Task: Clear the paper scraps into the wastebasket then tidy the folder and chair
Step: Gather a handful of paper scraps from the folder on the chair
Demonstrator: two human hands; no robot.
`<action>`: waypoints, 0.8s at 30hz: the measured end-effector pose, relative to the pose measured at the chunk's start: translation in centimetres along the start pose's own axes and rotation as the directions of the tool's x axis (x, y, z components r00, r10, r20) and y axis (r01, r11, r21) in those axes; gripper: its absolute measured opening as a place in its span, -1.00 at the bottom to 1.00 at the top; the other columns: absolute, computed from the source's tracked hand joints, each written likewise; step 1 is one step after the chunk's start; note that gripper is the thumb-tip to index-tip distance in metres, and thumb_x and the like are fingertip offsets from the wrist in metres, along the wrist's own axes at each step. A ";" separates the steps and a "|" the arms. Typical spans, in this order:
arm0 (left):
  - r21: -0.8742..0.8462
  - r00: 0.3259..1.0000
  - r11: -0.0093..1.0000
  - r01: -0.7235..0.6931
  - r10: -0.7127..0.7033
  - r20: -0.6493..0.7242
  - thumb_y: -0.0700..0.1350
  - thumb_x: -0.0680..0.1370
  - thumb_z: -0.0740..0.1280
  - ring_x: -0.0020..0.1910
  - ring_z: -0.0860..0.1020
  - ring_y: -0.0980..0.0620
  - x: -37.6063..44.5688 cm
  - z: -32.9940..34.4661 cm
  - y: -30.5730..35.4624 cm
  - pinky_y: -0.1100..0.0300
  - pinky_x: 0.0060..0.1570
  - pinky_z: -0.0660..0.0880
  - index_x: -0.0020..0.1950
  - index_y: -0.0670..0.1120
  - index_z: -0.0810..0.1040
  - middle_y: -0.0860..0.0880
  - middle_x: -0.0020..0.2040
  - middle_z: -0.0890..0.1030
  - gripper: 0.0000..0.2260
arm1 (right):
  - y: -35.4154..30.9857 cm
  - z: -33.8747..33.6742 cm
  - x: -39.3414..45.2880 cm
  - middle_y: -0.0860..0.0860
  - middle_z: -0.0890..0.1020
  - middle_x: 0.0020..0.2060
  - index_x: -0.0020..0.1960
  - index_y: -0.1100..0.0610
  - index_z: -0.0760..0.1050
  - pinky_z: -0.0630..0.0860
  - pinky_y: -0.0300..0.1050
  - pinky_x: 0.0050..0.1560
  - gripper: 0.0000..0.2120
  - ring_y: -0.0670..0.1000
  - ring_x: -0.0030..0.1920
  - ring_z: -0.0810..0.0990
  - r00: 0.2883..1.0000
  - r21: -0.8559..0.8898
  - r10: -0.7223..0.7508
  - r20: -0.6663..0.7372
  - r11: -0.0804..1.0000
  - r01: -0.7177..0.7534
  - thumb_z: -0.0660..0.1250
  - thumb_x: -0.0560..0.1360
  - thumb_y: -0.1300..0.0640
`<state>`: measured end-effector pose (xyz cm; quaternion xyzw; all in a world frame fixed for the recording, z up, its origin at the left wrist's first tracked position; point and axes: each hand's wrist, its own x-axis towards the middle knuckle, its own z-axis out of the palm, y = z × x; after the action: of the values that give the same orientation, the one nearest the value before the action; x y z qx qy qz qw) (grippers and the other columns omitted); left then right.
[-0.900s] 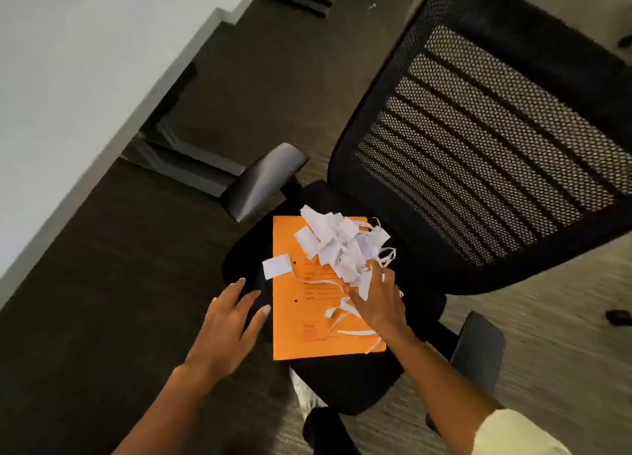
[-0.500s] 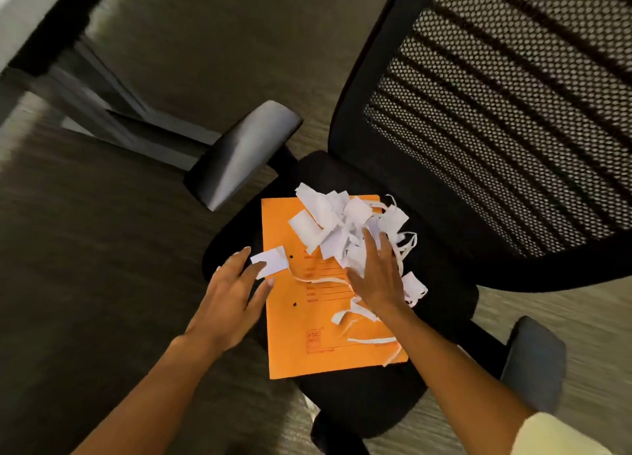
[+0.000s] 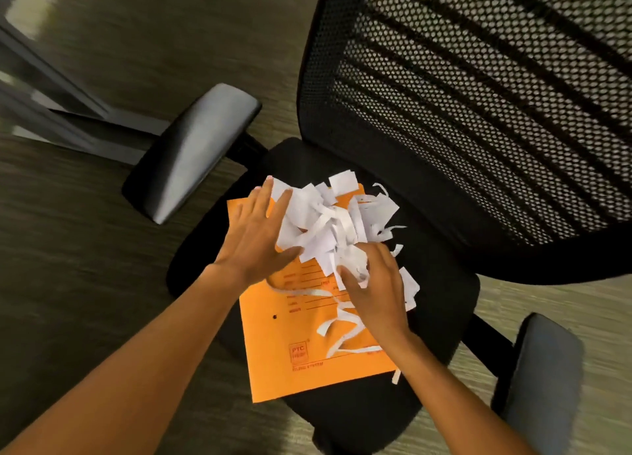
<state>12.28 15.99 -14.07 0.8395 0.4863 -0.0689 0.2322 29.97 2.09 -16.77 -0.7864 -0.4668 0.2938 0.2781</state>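
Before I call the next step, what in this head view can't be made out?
- Wastebasket: nowhere in the head view, so its place is unknown.
- Orange paper folder: its far end is hidden under the pile of white paper scraps.
- Printed form lines on the folder: too small and blurred to read.
- Left hand and right hand: fingertips buried in the scraps, grip unclear.
- Black mesh office chair: its base is hidden by the seat.

Matt orange card folder [image 3: 304,359], black mesh chair back [image 3: 478,112].

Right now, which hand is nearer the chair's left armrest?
Left. The left hand lies on the folder's upper left corner, just below the armrest; the right hand is across the paper scraps, farther away.
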 end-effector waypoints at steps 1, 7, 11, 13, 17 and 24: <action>0.032 1.000 0.999 -0.003 0.003 -0.001 0.21 0.44 0.40 0.58 -0.08 -0.19 0.8 0.1 0.4 -0.21 0.50 0.07 0.58 0.02 -0.07 -0.14 0.60 -0.16 -0.10 | -0.1 -0.2 -0.5 -0.11 0.47 0.17 0.23 -0.01 0.39 0.54 -0.07 0.08 -0.65 -0.05 0.19 0.47 1.000 0.033 0.009 -0.008 0.999 -0.009 0.38 0.48 -0.02; 0.185 1.000 0.983 -0.023 0.021 0.015 0.27 0.37 0.42 0.57 -0.09 -0.24 4.2 2.1 1.7 -0.29 0.45 0.09 0.57 0.10 -0.13 -0.12 0.60 -0.17 -0.02 | -1.2 -1.8 -4.1 -0.17 0.50 0.13 0.17 -0.07 0.44 0.54 -0.21 0.04 -0.68 -0.16 0.17 0.51 0.997 0.174 0.052 -0.059 0.984 -0.041 0.42 0.46 -0.05; 0.246 0.997 0.969 -0.006 -0.012 0.072 0.22 0.40 0.42 0.57 -0.05 -0.24 5.0 3.8 2.0 -0.24 0.47 0.11 0.56 0.11 -0.15 -0.14 0.60 -0.10 -0.05 | -1.7 -2.9 -5.7 -0.17 0.53 0.16 0.16 -0.14 0.42 0.54 -0.27 0.11 -0.64 -0.16 0.23 0.50 0.984 0.253 0.120 -0.133 0.964 -0.084 0.45 0.42 -0.04; 0.278 0.996 0.960 0.008 -0.033 0.087 0.15 0.43 0.43 0.56 0.03 -0.25 4.9 4.6 2.1 -0.19 0.46 0.17 0.56 0.10 -0.09 -0.18 0.59 0.00 -0.10 | -2.0 -3.6 -6.0 -0.16 0.54 0.13 0.15 -0.17 0.43 0.51 -0.39 0.06 -0.62 -0.22 0.19 0.50 0.976 0.294 0.136 -0.168 0.952 -0.082 0.47 0.41 0.01; 0.294 0.999 0.955 0.037 -0.039 0.002 -0.01 0.49 0.39 0.44 0.27 -0.25 4.6 5.0 2.5 -0.10 0.33 0.36 0.44 0.02 0.26 -0.22 0.50 0.23 -0.44 | -1.9 -4.8 -5.8 -0.10 0.58 0.13 0.18 0.01 0.50 0.52 -0.40 0.03 -0.63 -0.19 0.17 0.55 0.967 0.366 0.151 -0.206 0.928 -0.068 0.48 0.40 0.09; 0.266 0.998 0.963 0.035 -0.019 -0.061 -0.15 0.54 0.36 0.13 0.47 -0.13 4.0 4.4 2.5 0.06 0.02 0.49 0.29 -0.10 0.48 -0.15 0.24 0.51 -0.67 | -1.5 -5.7 -5.4 -0.07 0.59 0.12 0.20 -0.02 0.48 0.62 0.03 0.06 -0.61 -0.02 0.17 0.59 0.960 0.447 0.196 -0.199 0.890 -0.089 0.49 0.41 0.08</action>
<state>16.91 16.09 -18.50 0.8580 0.4906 -0.1124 0.1020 31.12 -3.03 -10.74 -0.7667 -0.2935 0.3132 0.4774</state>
